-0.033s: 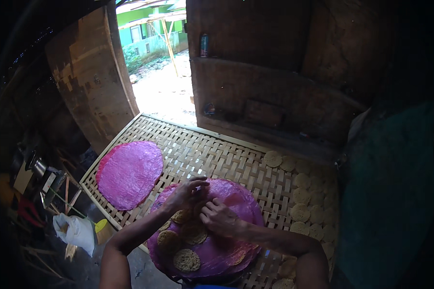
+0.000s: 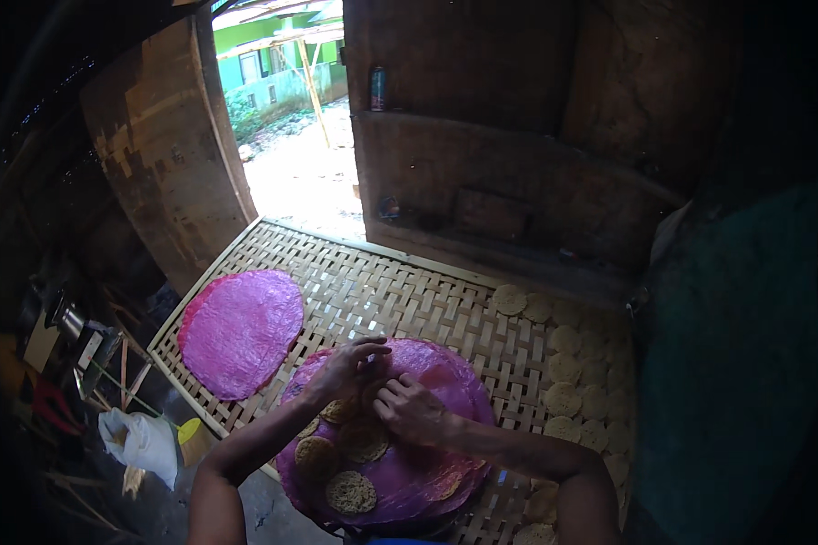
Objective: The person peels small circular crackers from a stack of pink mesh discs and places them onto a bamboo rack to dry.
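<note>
My left hand (image 2: 345, 368) is raised over a round stack of pink plastic sheets (image 2: 427, 490), its fingers bent and apart. Beside it, my right hand (image 2: 413, 406) has its fingers curled together, tips down by a round disc (image 2: 371, 392) between the hands. What those fingertips hold, if anything, is hidden. Several thin, round, yellowish-brown discs with a lacy texture lie on the pink plastic; one pale disc (image 2: 351, 491) rests near the front and a darker disc (image 2: 316, 457) to its upper left.
The pink stack sits over a woven bamboo rack (image 2: 409, 300). Another pink sheet (image 2: 244, 331) lies flat at its left. Rows of similar discs (image 2: 563, 398) cover its right side. A white sack (image 2: 141, 440) and a yellow scoop-like object (image 2: 189, 431) stand on the floor at left. Behind is an open doorway (image 2: 300, 163).
The whole view has shifted slightly. Both hands keep the same place and pose over the pink plastic.
</note>
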Tool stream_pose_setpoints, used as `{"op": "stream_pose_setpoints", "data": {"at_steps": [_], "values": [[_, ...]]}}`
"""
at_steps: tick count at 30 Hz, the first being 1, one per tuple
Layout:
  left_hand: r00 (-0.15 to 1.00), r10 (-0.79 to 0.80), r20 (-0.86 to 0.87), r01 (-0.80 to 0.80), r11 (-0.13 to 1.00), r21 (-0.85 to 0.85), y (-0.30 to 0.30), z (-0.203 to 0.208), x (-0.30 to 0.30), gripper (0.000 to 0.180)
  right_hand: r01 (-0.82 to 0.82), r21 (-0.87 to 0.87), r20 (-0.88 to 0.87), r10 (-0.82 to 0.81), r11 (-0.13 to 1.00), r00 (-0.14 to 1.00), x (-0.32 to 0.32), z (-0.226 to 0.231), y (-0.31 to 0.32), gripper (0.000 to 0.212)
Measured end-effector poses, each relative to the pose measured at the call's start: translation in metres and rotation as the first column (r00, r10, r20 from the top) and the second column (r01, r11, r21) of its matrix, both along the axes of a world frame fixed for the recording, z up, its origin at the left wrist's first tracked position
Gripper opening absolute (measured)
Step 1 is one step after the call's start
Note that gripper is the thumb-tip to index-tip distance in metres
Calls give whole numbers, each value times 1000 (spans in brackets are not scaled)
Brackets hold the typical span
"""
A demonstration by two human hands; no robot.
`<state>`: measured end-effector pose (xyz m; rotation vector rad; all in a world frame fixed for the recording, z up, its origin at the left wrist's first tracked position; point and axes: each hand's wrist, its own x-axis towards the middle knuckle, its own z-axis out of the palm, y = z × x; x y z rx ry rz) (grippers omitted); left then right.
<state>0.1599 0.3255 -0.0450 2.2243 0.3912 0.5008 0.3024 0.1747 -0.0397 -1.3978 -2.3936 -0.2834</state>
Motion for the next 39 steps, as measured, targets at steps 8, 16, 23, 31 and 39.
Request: {"op": "stream_pose_setpoints", "data": {"at_steps": [8, 16, 23, 31, 39], "values": [[999, 35, -23, -41, 932, -361, -6, 5, 20, 41, 11, -490, -866, -488, 872, 107, 46, -11, 18, 23], [954, 230, 192, -76, 805, -588, -3, 2, 115, 20, 105, -433, -829, -349, 895, -438, 105, -46, 26, 17], [964, 225, 143, -203, 967, -153, 7, -32, 203, 19, 286, -617, -785, -602, 733, -150, 165, -49, 23, 29], [968, 167, 188, -175, 984, 25, 45, -84, 264, 43, 751, -293, -336, -799, 591, 498, 194, -44, 42, 58], [995, 64, -80, -32, 933, 358, 28, -54, 273, 46, 864, -194, -43, -884, 465, 466, 223, -70, 44, 65]]}}
